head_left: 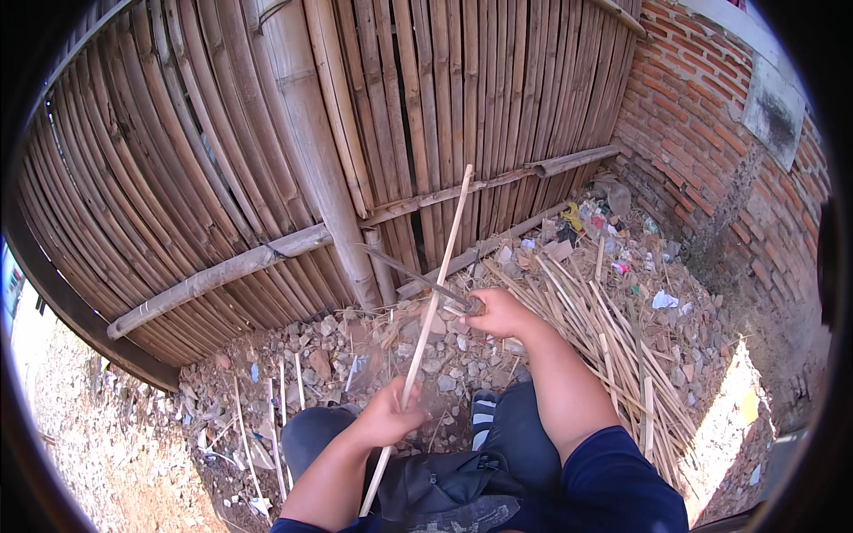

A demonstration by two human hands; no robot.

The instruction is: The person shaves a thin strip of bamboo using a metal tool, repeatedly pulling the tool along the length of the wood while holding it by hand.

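Observation:
A long, pale bamboo strip [449,240] slants up in front of me, from near my lap toward the bamboo wall. My left hand [393,414] is closed around its lower part, above my knee. In my right hand [499,314] is the handle of a long-bladed knife [404,269], gripped with the fingers wrapped round it. Its dark, narrow blade points up and left and crosses the strip at about mid-length. Whether the edge touches the strip, I cannot tell.
Many cut bamboo strips [613,355] lie heaped on my right. Several more strips [273,426] lie to my left. Stony rubble [444,364] with litter covers the ground. Ahead rises a bamboo wall [498,98] with a thick pole [306,115]; a brick wall [693,133] stands at right.

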